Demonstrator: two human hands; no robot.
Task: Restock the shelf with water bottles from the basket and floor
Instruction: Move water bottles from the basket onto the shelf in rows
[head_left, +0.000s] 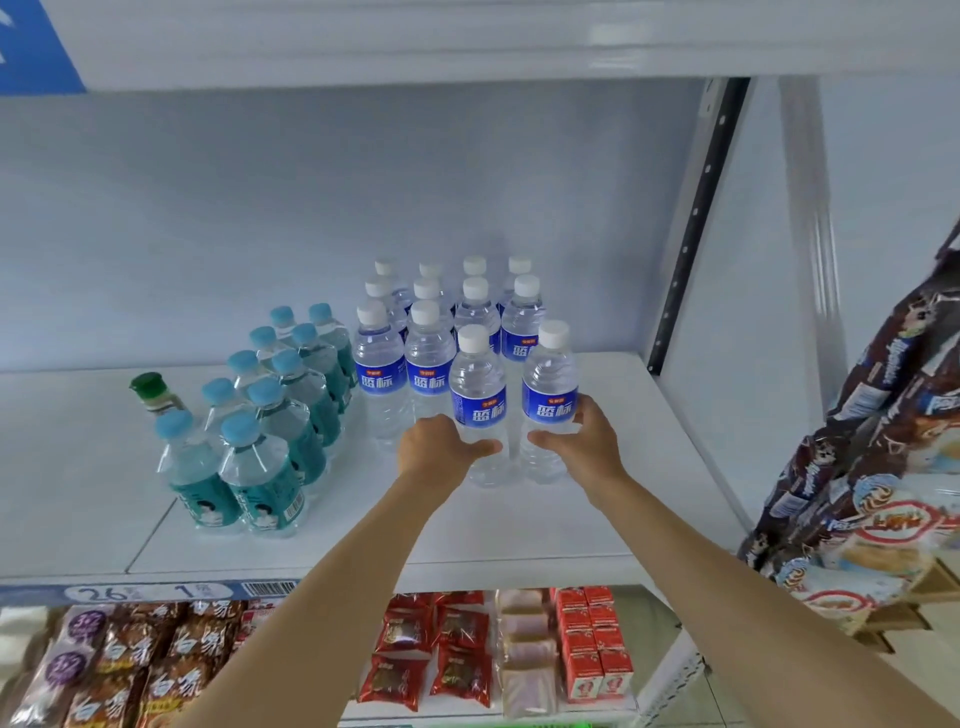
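At frame centre, on the white shelf (597, 525), my left hand (436, 449) and right hand (587, 441) each grasp an upright blue-label bottle, left bottle (478, 395) and right bottle (549, 387), directly before the stocked rows (441, 322) behind.

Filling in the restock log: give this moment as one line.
step: placing bottles | left hand: holds white-capped bottle | right hand: holds second white-capped bottle | both upright on shelf

Two clear blue-label water bottles (478, 400), white caps, upright side by side at front of bottle block (447, 322), on white shelf (519, 530)
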